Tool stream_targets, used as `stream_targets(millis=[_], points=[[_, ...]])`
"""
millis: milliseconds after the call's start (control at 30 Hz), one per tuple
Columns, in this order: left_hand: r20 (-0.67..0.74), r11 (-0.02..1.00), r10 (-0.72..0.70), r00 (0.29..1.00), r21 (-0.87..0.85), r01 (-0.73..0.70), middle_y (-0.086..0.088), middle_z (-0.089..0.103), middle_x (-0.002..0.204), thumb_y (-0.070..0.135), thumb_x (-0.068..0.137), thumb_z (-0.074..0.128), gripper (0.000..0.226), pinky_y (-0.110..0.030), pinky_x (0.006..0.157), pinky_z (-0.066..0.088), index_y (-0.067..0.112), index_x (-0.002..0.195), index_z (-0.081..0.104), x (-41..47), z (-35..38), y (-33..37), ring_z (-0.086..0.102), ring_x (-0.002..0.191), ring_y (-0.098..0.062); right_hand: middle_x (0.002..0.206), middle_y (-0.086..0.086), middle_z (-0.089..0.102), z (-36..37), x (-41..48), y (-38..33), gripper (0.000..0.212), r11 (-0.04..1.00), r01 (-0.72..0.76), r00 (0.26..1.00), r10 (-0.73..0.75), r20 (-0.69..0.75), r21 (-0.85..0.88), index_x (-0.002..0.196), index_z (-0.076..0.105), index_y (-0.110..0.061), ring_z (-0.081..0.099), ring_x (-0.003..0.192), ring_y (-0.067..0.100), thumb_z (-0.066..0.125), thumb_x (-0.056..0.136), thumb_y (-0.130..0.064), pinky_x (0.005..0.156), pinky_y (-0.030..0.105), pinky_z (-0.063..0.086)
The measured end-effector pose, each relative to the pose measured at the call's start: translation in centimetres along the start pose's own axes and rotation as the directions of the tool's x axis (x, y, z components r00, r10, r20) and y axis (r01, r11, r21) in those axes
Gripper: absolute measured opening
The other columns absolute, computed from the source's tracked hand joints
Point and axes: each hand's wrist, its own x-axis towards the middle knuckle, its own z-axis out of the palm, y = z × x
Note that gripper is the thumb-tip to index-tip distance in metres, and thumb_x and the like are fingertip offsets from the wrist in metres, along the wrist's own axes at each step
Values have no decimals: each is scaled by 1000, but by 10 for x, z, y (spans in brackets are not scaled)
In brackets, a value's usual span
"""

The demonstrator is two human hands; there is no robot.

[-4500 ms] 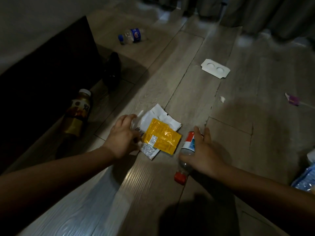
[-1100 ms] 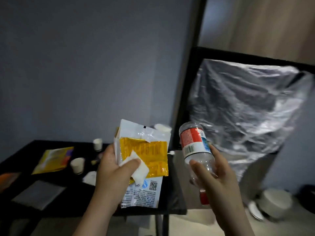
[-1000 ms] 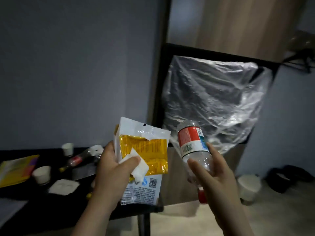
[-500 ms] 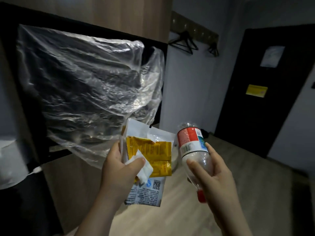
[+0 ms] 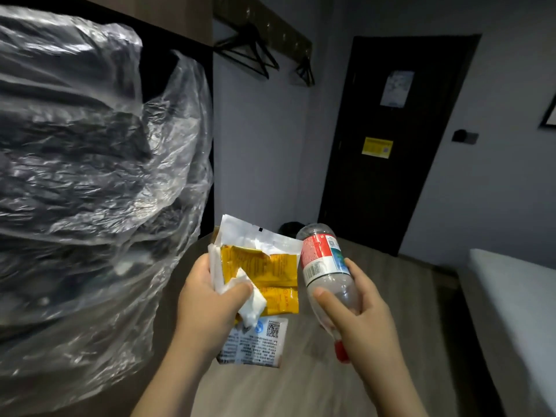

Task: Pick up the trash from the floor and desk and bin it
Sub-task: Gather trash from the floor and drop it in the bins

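Indoors, over wood floor [image 5: 416, 311] by a dark door [image 5: 391, 191] — left grip [image 5: 207, 305] pinches wrappers [image 5: 270, 266], right grip [image 5: 367, 320] clasps bottle [image 5: 325, 266].

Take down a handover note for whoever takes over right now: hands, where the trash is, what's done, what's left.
Left hand: grips yellow sachet, white packet and tissue together.
Right hand: grips the plastic bottle, red cap downward.
Done: this trash is in hand, above the floor.
Left: bin all of it; no bin clearly in view.
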Motion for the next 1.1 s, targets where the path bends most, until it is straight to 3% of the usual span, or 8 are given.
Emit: stream_targets(millis=[100,200,300,400,500,733,967,1100], points=[[15,1000,0,1000,22,-1,-7,65,80,12,73,71,19,-40,61,52,19,83,57,59,10,-19,63,73,-26,107,-18,64,13,45,16,67,1000,-23,998,22,-67,-14,134,49,-36,66,85,-7,76,74,-20,61,12,54],[46,998,-49,998,35,47,-4,61,74,23,63,67,23,-38,59,47,16,81,54,102,29,-41,59,67,-22,95,-24,62,13,83,34,66,996,-79,990,74,-120,-37,132,50,-40,64,76,-11,76,75,-20,50,11,49],[89,995,-88,992,53,83,-3,65,79,20,64,66,22,-33,59,47,18,84,57,143,55,-63,63,72,-22,83,-25,65,8,126,51,63,990,-125,976,111,-185,-66,129,50,-44,63,62,-7,76,75,-22,40,16,47],[100,993,-95,990,74,88,-4,67,83,14,69,70,22,-30,59,45,19,87,58,188,88,-83,65,75,-20,93,-19,65,1,177,74,62,986,-152,970,135,-204,-73,129,50,-45,63,60,-4,75,76,-24,39,15,42],[88,991,-95,992,101,86,-2,66,84,6,76,68,22,-26,56,43,20,90,58,230,125,-98,65,76,-17,105,-14,64,-10,236,93,63,986,-153,971,137,-198,-67,130,48,-43,66,71,4,74,76,-26,45,13,40],[30,986,-36,999,165,31,6,65,84,8,77,68,26,-23,53,40,27,87,55,332,223,-97,63,75,-11,97,-13,63,-60,376,109,58,980,-186,964,166,-209,-76,122,46,-43,67,69,17,75,74,-31,38,18,39],[100,987,-122,987,117,110,4,68,91,5,79,68,29,-21,52,44,25,96,56,408,311,-125,65,80,-12,98,-20,61,-101,468,145,52,968,-218,956,187,-228,-120,115,46,-48,68,73,7,73,73,-34,49,22,52],[156,988,-138,978,84,126,7,67,92,6,80,68,30,-18,50,44,28,96,54,459,356,-143,65,80,-9,93,-22,61,-115,524,169,50,970,-217,949,183,-255,-110,110,46,-51,64,60,2,75,73,-33,39,20,47]])
